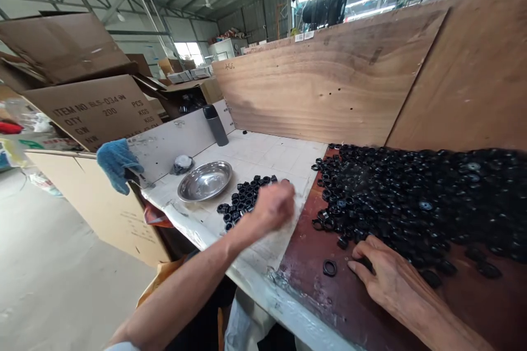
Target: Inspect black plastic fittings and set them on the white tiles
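Observation:
Smeared by motion, my left hand (275, 205) is closed like a fist above the white board, at the right edge of a small group of black plastic nuts (247, 196). Whatever its fingers hold is hidden. My right hand (385, 269) rests low over the red-brown board, thumb and fingers curled around a black plastic nut that is mostly covered. Left of those fingers a single black hexagonal nut (330, 268) lies flat. Beyond my right hand spreads a large heap of loose black nuts (395, 192).
A shiny metal bowl (206, 181) stands left of the nut group, near a dark flask (216, 125). A wooden panel (313, 88) closes the back. A blue cloth (118, 164) hangs over the left divider, beside cardboard boxes (94, 107).

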A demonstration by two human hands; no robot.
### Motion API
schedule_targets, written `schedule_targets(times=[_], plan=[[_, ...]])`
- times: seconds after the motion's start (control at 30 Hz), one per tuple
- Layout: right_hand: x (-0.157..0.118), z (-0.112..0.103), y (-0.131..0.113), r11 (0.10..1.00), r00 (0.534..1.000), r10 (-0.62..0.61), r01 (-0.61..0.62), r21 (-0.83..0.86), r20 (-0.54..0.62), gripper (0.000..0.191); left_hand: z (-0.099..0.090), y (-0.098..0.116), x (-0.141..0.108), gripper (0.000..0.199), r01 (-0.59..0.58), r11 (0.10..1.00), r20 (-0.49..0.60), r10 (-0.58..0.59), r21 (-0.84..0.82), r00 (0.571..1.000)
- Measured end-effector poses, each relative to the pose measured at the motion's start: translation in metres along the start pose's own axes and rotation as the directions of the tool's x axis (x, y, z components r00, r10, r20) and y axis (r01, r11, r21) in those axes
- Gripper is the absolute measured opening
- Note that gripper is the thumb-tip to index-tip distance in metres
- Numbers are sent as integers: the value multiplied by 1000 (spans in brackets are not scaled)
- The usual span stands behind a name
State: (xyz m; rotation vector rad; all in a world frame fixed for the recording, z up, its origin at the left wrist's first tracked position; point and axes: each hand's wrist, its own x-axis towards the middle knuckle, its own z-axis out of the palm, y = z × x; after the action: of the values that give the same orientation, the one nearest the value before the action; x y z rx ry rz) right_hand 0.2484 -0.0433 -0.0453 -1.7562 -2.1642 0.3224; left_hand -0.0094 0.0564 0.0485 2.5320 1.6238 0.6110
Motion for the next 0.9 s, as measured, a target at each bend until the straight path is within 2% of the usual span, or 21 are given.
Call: schedule_targets(times=[0.1, 0.13, 0.17, 0.2, 0.23, 0.3, 0.33, 0.4, 0.5, 0.6, 0.77, 0.9], plan=[[0, 0, 0, 1000, 1000, 14, -14, 9, 6, 13, -33, -29, 16, 27, 138, 990, -204, -129, 29, 970], [0, 0, 0, 1000, 1000, 16, -16, 14, 8, 13, -36, -30, 14, 31, 140, 990, -294, -136, -7, 946], [0, -1, -1, 1000, 1000, 16, -16, 20, 11, 13, -35, -27, 6, 28, 103, 992, -295, -118, -67, 948], [0, -2, -1, 999, 1000, 14, -14, 29, 22, 12, -29, -19, -5, 23, 59, 988, -217, -89, -143, 972], [0, -3, -1, 999, 999, 11, -13, 40, 39, 12, -20, -9, -19, 22, 12, 976, -87, -32, -216, 996], [1, -7, -3, 998, 997, 14, -18, 62, 73, 12, 4, 14, -48, 21, -9, 947, 125, 51, -322, 991], [2, -9, -4, 997, 996, 20, -26, 69, 88, 12, 16, 23, -61, 21, 4, 941, 179, 60, -338, 982], [2, -15, -8, 995, 993, 42, -51, 80, 112, 12, 36, 36, -79, 30, 28, 938, 210, 48, -345, 976], [2, -27, -16, 987, 989, 39, -61, 148, 146, 12, 51, 40, -87, 41, 38, 943, 227, 41, -330, 973], [2, -39, -23, 965, 982, 38, -83, 247, 184, 12, 55, 42, -83, 43, 4, 948, 237, 75, -318, 969], [1, -48, -26, 932, 955, 92, -183, 314, 283, 15, 59, 51, -84, 41, -116, 903, 241, 231, -414, 943], [0, -47, -27, 887, 948, 41, -180, 425, 315, 17, 70, 52, -85, 27, -172, 878, 197, 284, -446, 938]])
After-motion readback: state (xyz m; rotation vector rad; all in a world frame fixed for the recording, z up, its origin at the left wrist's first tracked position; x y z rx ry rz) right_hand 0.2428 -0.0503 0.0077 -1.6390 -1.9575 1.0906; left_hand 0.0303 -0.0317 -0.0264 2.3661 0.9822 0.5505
